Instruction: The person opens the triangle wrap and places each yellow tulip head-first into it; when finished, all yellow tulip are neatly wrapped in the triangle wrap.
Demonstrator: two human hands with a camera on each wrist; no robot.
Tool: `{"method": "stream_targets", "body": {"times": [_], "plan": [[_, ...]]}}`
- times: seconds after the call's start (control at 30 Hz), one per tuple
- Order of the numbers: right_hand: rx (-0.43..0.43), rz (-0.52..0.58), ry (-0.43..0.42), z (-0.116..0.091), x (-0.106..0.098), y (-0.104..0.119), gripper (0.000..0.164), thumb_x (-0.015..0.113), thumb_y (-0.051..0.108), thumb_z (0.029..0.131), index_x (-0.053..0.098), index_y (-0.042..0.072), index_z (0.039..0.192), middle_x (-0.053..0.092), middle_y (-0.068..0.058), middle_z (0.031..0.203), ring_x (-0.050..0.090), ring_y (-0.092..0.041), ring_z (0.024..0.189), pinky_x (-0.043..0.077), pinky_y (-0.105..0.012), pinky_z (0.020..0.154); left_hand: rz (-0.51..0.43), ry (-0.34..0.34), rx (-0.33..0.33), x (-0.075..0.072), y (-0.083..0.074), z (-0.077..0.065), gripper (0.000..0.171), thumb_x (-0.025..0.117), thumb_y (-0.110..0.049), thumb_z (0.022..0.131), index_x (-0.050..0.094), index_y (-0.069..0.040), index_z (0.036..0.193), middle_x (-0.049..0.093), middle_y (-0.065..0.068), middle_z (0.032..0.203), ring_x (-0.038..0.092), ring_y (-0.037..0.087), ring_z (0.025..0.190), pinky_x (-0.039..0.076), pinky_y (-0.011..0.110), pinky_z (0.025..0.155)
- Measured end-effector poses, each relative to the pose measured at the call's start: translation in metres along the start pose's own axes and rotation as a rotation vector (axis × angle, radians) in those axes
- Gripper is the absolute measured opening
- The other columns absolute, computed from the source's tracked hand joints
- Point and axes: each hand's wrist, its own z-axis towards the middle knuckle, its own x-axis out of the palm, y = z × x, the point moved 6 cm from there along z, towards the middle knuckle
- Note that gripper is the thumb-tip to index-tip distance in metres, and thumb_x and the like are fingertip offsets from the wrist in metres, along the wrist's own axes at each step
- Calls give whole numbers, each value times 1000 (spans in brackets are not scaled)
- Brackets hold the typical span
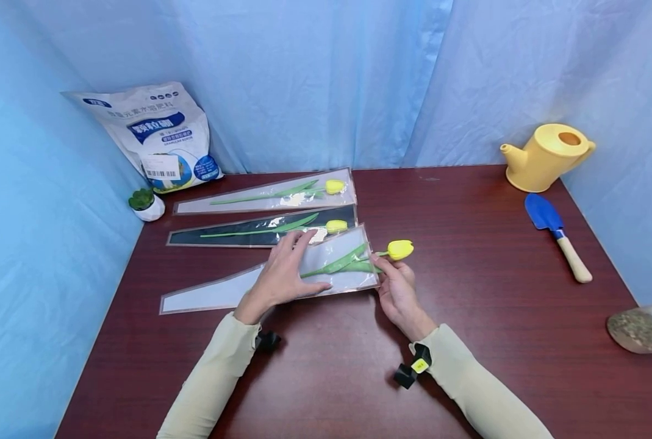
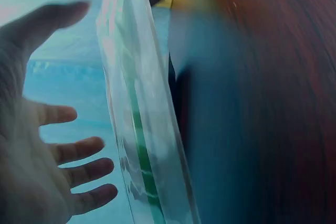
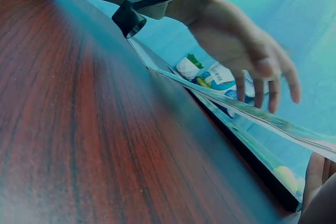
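Observation:
A clear-fronted, white-backed flower sleeve (image 1: 205, 297) lies at a slant before me, its wide end to the right. Inside it runs the green stem of a yellow tulip (image 1: 400, 249), whose bloom sticks out past the wide end. My right hand (image 1: 399, 296) pinches the sleeve's wide edge by the tulip, thumb on top. Above the sleeve's middle hovers my left hand (image 1: 284, 271); in the left wrist view its fingers (image 2: 86, 170) are spread and apart from the sleeve. Behind lie a black-backed sleeve (image 1: 185, 238) and another white sleeve (image 1: 194, 207), each holding a yellow tulip.
At the back left stand a fertilizer bag (image 1: 155, 140) and a small potted succulent (image 1: 149, 207). To the right are a yellow watering can (image 1: 545, 161), a blue trowel (image 1: 548, 216) with a wooden handle, and a jar (image 1: 641, 329) of dried bits. Blue curtains surround the table.

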Motion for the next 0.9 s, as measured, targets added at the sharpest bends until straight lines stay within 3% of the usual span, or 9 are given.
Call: {"method": "stream_targets", "body": {"times": [0.17,0.4,0.67,0.9], "plan": [[-3,19,-3,-1,0,2,24,54,0,98,59,15,80,68,6,73,67,-3,61,53,-19,54,94,136,14,12,6,-2,126,87,-60,63,20,-16,160,35,15,155,34,34,144,27,60,120],[-14,28,0,-4,2,5,19,61,2,96,58,15,82,67,6,77,67,-4,64,52,-20,56,178,211,13,24,8,-3,136,88,-58,64,6,-12,162,32,18,156,31,38,145,22,61,122],[-3,-45,41,-4,6,9,14,55,5,100,57,16,91,67,10,76,64,-2,63,47,-18,54,201,196,25,28,12,-1,126,86,-33,65,10,-6,161,40,19,137,39,35,122,36,53,107],[32,-98,233,-1,5,29,20,43,18,106,59,21,96,71,5,91,71,-10,84,58,-25,75,152,172,45,24,15,0,118,82,-30,67,14,-5,160,42,18,129,37,31,110,35,41,90]]}}
